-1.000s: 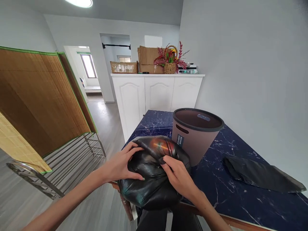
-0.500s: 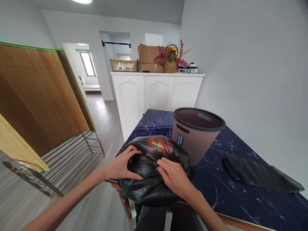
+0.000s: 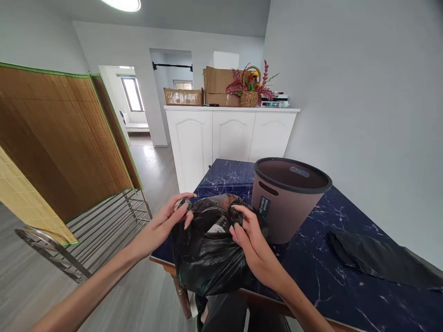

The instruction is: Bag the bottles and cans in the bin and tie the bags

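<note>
A filled black rubbish bag (image 3: 207, 258) rests on the near corner of a dark blue marbled table (image 3: 311, 272). My left hand (image 3: 162, 223) pinches the left side of the bag's top edge, fingers closed on the plastic. My right hand (image 3: 247, 233) grips the right side of that edge. Between them the bag's mouth gapes, showing something pale inside. A brown plastic waste bin (image 3: 289, 196) with a dark rim stands upright just behind the bag, unlined.
A flat black bag (image 3: 377, 260) lies on the table at the right, near the grey wall. A white cabinet (image 3: 230, 133) with boxes and a flower basket (image 3: 249, 90) stands behind. A bamboo screen (image 3: 62, 133) and a metal rack (image 3: 100, 228) are at the left.
Both hands lay flat on the closed bag before. Now they have gripped the plastic at the top and pulled it apart, so the bag's mouth has opened.
</note>
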`<state>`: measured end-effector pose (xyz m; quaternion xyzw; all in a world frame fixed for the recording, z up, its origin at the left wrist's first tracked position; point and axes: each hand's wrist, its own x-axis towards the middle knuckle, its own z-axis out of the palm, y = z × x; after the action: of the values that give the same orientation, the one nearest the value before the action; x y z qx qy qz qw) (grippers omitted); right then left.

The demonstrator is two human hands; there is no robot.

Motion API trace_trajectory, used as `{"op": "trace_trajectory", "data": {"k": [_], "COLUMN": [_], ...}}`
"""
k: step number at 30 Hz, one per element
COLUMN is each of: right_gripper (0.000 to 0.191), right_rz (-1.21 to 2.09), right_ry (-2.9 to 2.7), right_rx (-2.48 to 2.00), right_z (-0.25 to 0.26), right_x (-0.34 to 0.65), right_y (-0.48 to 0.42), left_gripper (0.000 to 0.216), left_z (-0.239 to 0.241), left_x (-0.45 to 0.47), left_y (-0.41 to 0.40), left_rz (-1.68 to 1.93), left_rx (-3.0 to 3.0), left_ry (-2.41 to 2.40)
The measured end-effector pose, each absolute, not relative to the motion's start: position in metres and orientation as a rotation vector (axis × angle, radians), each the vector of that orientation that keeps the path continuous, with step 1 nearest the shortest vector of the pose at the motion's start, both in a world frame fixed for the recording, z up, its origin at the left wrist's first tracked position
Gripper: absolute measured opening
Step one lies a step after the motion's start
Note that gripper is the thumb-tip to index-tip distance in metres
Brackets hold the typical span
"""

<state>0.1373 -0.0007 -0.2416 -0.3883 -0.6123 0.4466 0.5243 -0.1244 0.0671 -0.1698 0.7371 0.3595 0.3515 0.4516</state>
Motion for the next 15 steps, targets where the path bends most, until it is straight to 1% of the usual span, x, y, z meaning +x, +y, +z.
{"op": "trace_trajectory", "data": {"k": [5,7,8,11,15], "right_gripper": [0.045,0.031,0.028,0.041,0.041], "right_rz": [1.088,1.040,0.992,0.894,0.868], "right_ry": [-1.416,-1.475,-1.519,-1.631,-1.591], "right_rx": [-0.779,-0.818,-0.849,-0.880,-0.940], "right_z": [-0.233,-0.228,-0.227,-0.229,-0.232], "right_x": [0.132,0.132,0.132,0.129,0.122], "right_y": [0.006,0.007,0.007,0.009,0.010], "left_gripper": [0.041,0.040,0.040,0.039,0.043], "left_z": [-0.159,-0.155,-0.153,-0.150,-0.147], "left_x": [-0.117,-0.116,-0.115,-0.111,-0.104], "left_y": [0.055,0.051,0.050,0.044,0.036], "left_rz": [0.877,0.860,0.845,0.774,0.736], "left_rx": [1.767,1.832,1.875,1.977,2.162], "left_ry": [0.784,0.775,0.776,0.791,0.865]}}
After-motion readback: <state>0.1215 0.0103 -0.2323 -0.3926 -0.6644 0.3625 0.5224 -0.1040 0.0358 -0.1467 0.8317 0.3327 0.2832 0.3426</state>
